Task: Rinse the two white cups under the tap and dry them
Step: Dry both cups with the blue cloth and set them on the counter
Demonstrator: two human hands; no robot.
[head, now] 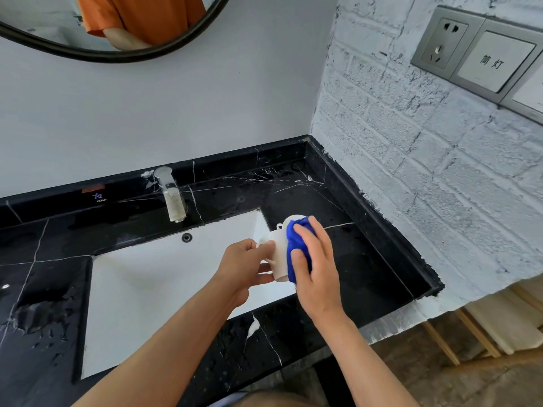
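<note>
My left hand (pixel 245 267) grips a white cup (pixel 279 254) over the right edge of the sink, fingers around its side and handle. My right hand (pixel 316 265) presses a blue cloth (pixel 296 245) against the cup's right side. A second white cup (pixel 289 220) stands on the black counter just behind, mostly hidden by the cloth and the held cup. The chrome tap (pixel 172 195) stands behind the basin to the left, with no water seen running.
The white sink (pixel 152 286) is set in a wet black marble counter (pixel 346 251). A white brick wall with a socket and switch panel (pixel 476 54) rises on the right. A round mirror (pixel 117 24) hangs above. Wooden slats (pixel 484 333) lie lower right.
</note>
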